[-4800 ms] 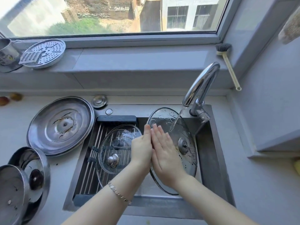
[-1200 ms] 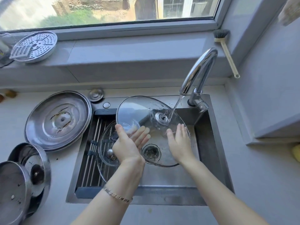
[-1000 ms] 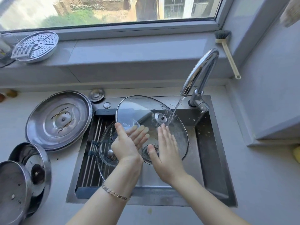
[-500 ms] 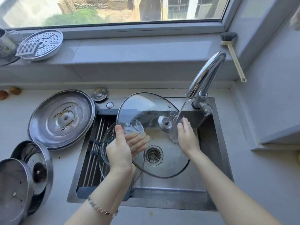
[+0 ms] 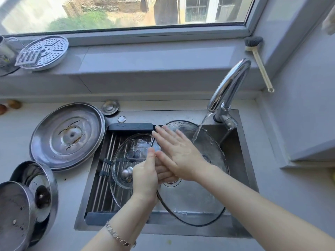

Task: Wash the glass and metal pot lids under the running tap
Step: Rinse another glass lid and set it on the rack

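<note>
Step in hand: the large glass lid point(image 5: 195, 196) is being rubbed clean by hand under the tap point(image 5: 230, 84), which is seen running.
Lid position: the lid is held on edge and tilted inside the sink point(image 5: 243, 160). Its lower rim is near the front wall and its upper rim is below the spout.
Water: the stream point(image 5: 201, 127) is seen landing on the upper right part of the glass, just beside the fingertips of the right hand.
Left hand point(image 5: 145, 176): the lid's left rim is gripped. The thumb is laid upright on the near face and the fingers are curled round behind the glass.
Right hand point(image 5: 177, 154): the hand is held flat, with fingers straight and spread, and is pressed against the near face of the glass. Nothing is clasped in it.
Hands together: the right wrist is crossed over the left fingers. Whether they touch cannot be told.
Next move: a turn of the lid is judged to be needed so that the unrinsed lower half is brought under the stream. A firm rim grip is called for, since wet glass is likely to be slippery.
Progress: much is judged to be left. A smaller glass lid point(image 5: 125, 160) is lying on the rack point(image 5: 105, 169), and a big metal lid point(image 5: 67, 136) is lying on the counter point(image 5: 14, 142).
</note>
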Demonstrator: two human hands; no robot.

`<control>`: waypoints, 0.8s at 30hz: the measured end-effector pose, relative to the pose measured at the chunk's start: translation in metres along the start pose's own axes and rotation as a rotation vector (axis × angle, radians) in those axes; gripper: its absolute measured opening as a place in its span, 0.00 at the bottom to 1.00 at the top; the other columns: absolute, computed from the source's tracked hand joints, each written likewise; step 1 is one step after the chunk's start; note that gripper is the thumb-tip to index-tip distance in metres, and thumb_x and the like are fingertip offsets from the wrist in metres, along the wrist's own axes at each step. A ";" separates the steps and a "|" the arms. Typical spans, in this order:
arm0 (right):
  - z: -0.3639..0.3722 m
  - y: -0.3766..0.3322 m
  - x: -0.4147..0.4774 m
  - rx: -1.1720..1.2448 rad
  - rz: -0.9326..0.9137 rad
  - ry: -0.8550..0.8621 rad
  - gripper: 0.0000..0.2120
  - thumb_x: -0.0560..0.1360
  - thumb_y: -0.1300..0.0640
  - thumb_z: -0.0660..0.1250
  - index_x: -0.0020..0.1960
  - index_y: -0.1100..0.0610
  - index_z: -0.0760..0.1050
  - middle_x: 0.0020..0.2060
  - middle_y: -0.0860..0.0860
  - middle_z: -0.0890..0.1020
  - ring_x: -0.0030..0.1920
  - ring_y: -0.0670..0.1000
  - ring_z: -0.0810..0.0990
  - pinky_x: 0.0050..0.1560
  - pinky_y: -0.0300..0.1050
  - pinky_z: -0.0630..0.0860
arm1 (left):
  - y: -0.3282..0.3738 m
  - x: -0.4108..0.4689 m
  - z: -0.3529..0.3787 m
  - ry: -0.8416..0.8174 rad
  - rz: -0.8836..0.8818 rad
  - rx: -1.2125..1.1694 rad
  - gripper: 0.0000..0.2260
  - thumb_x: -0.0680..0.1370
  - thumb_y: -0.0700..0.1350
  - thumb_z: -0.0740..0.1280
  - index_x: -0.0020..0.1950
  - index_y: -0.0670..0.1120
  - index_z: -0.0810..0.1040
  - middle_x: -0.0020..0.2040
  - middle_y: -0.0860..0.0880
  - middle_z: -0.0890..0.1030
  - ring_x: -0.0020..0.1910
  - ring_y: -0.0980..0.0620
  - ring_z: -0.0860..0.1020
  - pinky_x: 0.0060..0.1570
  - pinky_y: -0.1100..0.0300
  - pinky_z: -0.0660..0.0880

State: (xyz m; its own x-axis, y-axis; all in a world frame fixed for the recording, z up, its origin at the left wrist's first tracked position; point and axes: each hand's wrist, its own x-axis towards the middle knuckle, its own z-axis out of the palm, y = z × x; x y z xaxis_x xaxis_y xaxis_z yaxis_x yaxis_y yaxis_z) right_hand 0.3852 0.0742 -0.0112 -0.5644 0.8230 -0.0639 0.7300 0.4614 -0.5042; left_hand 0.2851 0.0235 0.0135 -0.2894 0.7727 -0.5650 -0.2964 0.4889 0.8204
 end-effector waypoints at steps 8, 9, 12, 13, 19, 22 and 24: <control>-0.006 0.063 -0.029 0.232 0.459 0.035 0.22 0.80 0.46 0.53 0.68 0.57 0.66 0.66 0.54 0.70 0.68 0.53 0.66 0.65 0.47 0.63 | 0.010 0.009 -0.013 0.049 0.062 -0.037 0.23 0.80 0.53 0.57 0.40 0.33 0.76 0.30 0.38 0.82 0.26 0.45 0.82 0.22 0.59 0.78; -0.003 0.056 -0.035 0.230 0.433 0.069 0.20 0.79 0.47 0.55 0.66 0.57 0.68 0.62 0.54 0.72 0.65 0.53 0.69 0.63 0.46 0.66 | 0.012 0.012 -0.012 0.063 0.075 -0.043 0.23 0.80 0.53 0.57 0.40 0.33 0.75 0.29 0.39 0.82 0.26 0.46 0.82 0.22 0.59 0.78; 0.004 0.037 -0.041 0.198 0.389 0.120 0.22 0.77 0.43 0.59 0.65 0.56 0.68 0.58 0.52 0.75 0.59 0.54 0.74 0.55 0.48 0.71 | 0.014 0.016 -0.009 0.083 0.101 -0.056 0.23 0.80 0.53 0.57 0.42 0.32 0.75 0.29 0.40 0.83 0.27 0.45 0.82 0.23 0.59 0.78; 0.004 0.035 -0.039 0.221 0.399 0.167 0.23 0.76 0.43 0.61 0.63 0.57 0.69 0.55 0.52 0.77 0.56 0.54 0.76 0.52 0.48 0.72 | 0.015 0.017 -0.008 0.083 0.105 -0.058 0.24 0.80 0.53 0.57 0.43 0.32 0.75 0.29 0.40 0.83 0.27 0.45 0.82 0.23 0.59 0.78; -0.010 0.043 -0.023 0.838 0.472 0.340 0.07 0.69 0.59 0.73 0.41 0.58 0.75 0.30 0.51 0.79 0.28 0.45 0.77 0.33 0.39 0.76 | 0.022 0.019 -0.008 0.104 0.118 -0.107 0.23 0.80 0.53 0.57 0.42 0.33 0.75 0.29 0.40 0.82 0.28 0.45 0.82 0.26 0.57 0.80; -0.017 0.046 -0.019 1.049 0.459 0.307 0.05 0.73 0.68 0.67 0.40 0.62 0.78 0.30 0.56 0.80 0.26 0.46 0.80 0.30 0.37 0.79 | 0.027 0.020 -0.011 0.115 0.124 -0.115 0.23 0.80 0.53 0.57 0.40 0.34 0.75 0.28 0.41 0.82 0.27 0.45 0.82 0.26 0.56 0.80; -0.025 0.051 -0.020 1.165 0.471 0.246 0.05 0.74 0.69 0.65 0.43 0.64 0.79 0.32 0.57 0.81 0.29 0.48 0.82 0.33 0.36 0.80 | 0.029 0.020 -0.011 0.104 0.137 -0.111 0.23 0.80 0.53 0.57 0.40 0.34 0.74 0.28 0.41 0.82 0.27 0.45 0.82 0.26 0.57 0.80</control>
State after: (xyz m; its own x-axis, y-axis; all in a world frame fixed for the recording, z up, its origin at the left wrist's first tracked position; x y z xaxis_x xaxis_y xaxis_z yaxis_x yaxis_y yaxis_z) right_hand 0.4440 0.0894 -0.0138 -0.1678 0.9238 -0.3442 0.0012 -0.3489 -0.9371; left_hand 0.2601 0.0489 0.0252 -0.4249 0.7798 -0.4598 -0.3448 0.3302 0.8787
